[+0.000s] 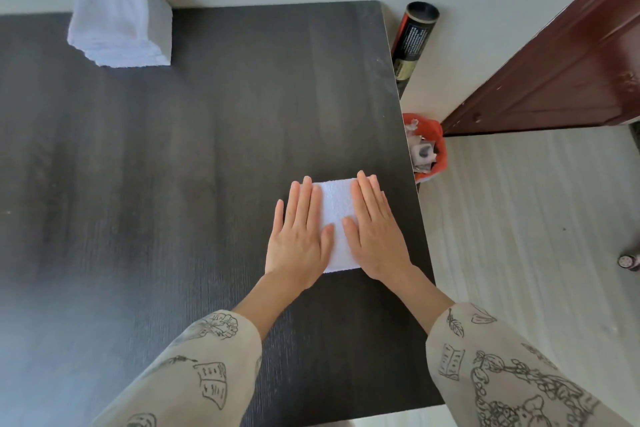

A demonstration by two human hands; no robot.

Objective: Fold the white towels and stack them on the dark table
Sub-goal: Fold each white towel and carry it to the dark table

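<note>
Both hands, left hand (300, 236) and right hand (372, 229), flat, fingers straight, pressing the folded towel (337, 208), gripping nothing. Press creases evenly. Then square it onto the towel stack (117, 17).

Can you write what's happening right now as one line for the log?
step: pressing fold flat | hands: left hand and right hand flat on folded towel | stack: far left of table

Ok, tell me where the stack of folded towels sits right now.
In the head view, the stack of folded towels sits at the dark table's far left corner, against the wall.
</note>
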